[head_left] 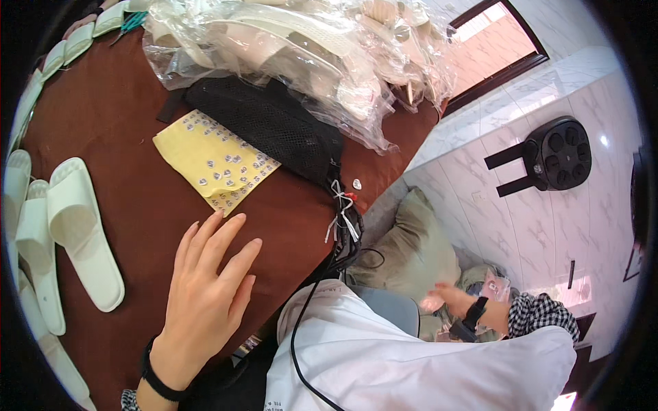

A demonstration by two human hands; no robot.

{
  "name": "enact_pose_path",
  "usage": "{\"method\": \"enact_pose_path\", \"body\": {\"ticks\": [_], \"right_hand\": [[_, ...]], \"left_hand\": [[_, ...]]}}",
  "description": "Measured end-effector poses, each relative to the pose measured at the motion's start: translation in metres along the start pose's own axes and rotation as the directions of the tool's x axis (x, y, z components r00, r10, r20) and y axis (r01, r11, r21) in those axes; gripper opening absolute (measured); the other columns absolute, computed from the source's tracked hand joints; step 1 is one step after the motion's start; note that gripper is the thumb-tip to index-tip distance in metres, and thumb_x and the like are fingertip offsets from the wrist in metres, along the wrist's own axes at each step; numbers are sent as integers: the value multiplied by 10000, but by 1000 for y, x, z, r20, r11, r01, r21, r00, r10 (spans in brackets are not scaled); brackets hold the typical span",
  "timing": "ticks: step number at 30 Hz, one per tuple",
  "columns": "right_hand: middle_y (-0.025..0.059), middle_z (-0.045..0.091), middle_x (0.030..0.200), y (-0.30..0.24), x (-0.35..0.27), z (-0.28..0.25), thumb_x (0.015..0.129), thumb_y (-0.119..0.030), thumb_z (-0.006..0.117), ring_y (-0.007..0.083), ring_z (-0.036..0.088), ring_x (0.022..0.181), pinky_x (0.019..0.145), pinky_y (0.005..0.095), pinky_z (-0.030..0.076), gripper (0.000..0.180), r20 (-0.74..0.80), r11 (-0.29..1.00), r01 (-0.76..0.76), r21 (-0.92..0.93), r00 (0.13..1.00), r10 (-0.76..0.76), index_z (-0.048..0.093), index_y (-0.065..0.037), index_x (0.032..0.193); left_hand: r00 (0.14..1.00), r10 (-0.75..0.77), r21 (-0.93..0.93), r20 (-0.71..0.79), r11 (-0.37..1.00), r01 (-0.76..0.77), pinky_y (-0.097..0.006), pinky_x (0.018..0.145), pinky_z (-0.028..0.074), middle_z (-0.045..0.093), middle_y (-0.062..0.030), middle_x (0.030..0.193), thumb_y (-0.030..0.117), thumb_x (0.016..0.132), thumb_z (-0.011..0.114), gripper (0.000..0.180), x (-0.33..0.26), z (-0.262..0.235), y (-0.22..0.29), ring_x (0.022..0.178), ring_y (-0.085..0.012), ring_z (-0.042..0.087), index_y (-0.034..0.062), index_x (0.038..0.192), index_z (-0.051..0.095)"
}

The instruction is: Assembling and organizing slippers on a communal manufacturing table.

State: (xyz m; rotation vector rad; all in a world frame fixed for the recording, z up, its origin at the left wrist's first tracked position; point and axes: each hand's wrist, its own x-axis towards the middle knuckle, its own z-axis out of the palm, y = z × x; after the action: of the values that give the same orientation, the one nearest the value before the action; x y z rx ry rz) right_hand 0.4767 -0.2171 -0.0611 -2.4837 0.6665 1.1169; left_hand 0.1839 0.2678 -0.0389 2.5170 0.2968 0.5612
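Your left hand (205, 294) lies flat and open on the brown tabletop (130, 89), fingers spread, holding nothing; its fingertips stop just short of the yellow sheet of small round stickers (214, 161). That sheet lies tilted near the middle of the table, one corner tucked under the black mesh bag (274, 123).

Your right hand (449, 298) is off the table, low to your right, reaching into a heap of soft things on the floor by the grey-green cushion (411, 250). It is blurred; you cannot tell whether it grips anything.

Pale green foam slippers (79, 229) lie loose in a row along the table's left edge. A heap of slippers in clear plastic bags (288, 48) sits at the far side, touching the mesh bag.

Judgement: work looks part done at most. Some slippers are bagged, several are still bare, and most stickers remain on the sheet. No slipper is in hand now.
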Motion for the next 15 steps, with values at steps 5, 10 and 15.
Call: {"method": "enact_pose_path", "body": {"ticks": [5,10,15], "right_hand": [[128,468,1530,52,-38,10,955,-460,715,262,494,1350,1098,422,422,871,324,928,-358,-101,870,371,237,-91,1583],[203,506,1351,116,-15,75,885,-656,693,231,540,1200,957,348,492,1013,379,982,21,187,921,-91,312,73,1476],[228,580,1118,89,-26,91,903,-597,711,219,606,1001,809,390,538,945,-31,940,342,-9,939,-342,385,173,1344]], "left_hand": [[997,-22,-9,76,1000,23,-547,1157,369,503,-198,1477,-26,789,711,482,0,-1,5,1394,-438,445,37,1263,651],[979,-90,-75,181,992,105,-480,1025,461,554,-195,1327,-31,776,726,532,1,5,8,1183,-402,548,24,1296,630],[931,-114,2,346,993,121,-464,958,475,520,-178,1283,29,735,788,673,-4,8,14,1095,-378,546,31,1374,578]]}}
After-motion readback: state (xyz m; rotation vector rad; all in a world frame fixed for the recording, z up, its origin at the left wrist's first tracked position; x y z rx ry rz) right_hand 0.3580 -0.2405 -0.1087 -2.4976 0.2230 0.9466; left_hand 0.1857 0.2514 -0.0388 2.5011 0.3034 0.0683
